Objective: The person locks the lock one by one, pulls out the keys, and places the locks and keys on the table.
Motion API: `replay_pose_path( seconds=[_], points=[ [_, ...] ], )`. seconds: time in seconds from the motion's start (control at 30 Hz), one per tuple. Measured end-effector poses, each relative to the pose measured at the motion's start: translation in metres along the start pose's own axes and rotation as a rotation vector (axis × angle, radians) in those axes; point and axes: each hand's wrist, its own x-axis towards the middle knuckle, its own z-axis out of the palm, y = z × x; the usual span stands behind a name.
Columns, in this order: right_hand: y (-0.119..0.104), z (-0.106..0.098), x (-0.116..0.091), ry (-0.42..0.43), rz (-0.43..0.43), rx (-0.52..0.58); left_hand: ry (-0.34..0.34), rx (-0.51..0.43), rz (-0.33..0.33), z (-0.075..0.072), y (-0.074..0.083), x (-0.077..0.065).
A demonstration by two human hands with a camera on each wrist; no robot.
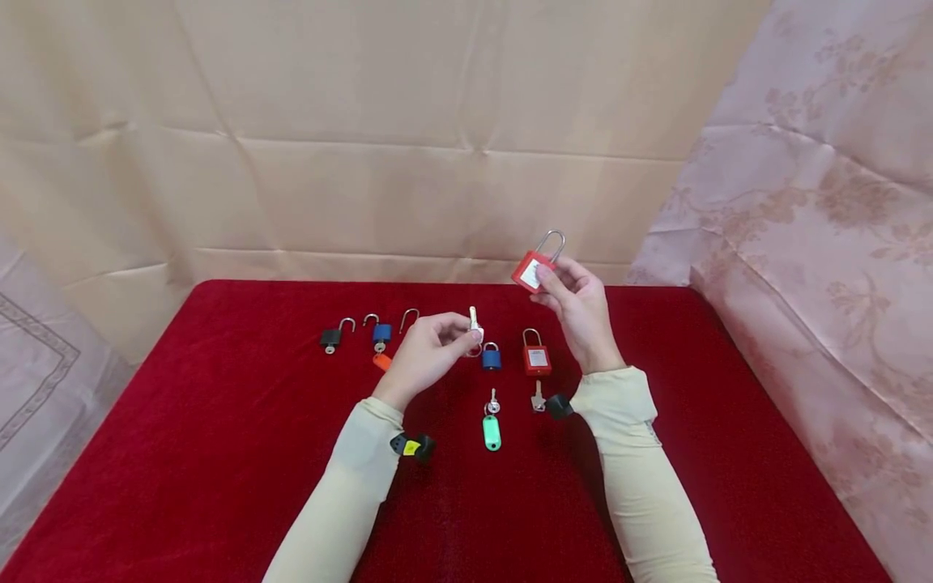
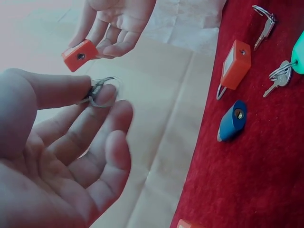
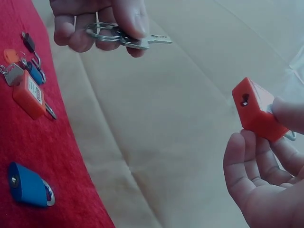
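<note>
My left hand (image 1: 430,356) pinches a silver key (image 1: 473,317) between thumb and fingers, its blade pointing up in the head view. A split ring (image 3: 102,32) hangs from this key. Higher and to the right, my right hand (image 1: 583,312) grips a red padlock (image 1: 533,273) by its body, thumb over the white label. Its long shackle (image 1: 551,239) points up and looks closed. The keyhole (image 3: 245,100) in its bottom faces the left hand in the right wrist view. Key and padlock are apart.
On the red cloth (image 1: 219,453) lie a blue padlock (image 1: 492,358), a red padlock (image 1: 537,359), a green-tagged key (image 1: 493,405) and another key (image 1: 538,400). Further left are an open black padlock (image 1: 331,337), an open blue padlock (image 1: 381,333), and a red padlock (image 3: 29,95) partly hidden in the head view.
</note>
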Motion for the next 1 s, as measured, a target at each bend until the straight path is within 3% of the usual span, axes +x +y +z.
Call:
replay_pose_path(
  seconds=[0.17,0.33,0.57,0.83,1.0],
  points=[
    [0.001,0.000,0.000,-0.028,0.021,-0.039,-0.043,0.063,-0.035,-0.003,0.000,-0.002],
    [0.004,0.000,0.001,-0.057,0.027,-0.043,-0.021,0.169,-0.054,-0.007,0.000,-0.004],
    [0.004,0.002,0.001,-0.091,0.036,-0.080,-0.044,0.148,-0.051,-0.008,-0.005,-0.001],
    [0.011,0.000,0.001,-0.138,0.053,-0.213,-0.140,0.164,-0.065,-0.009,-0.010,0.002],
    [0.018,-0.001,0.001,-0.166,0.076,-0.245,-0.268,0.218,-0.109,-0.011,-0.014,0.000]
  ],
)
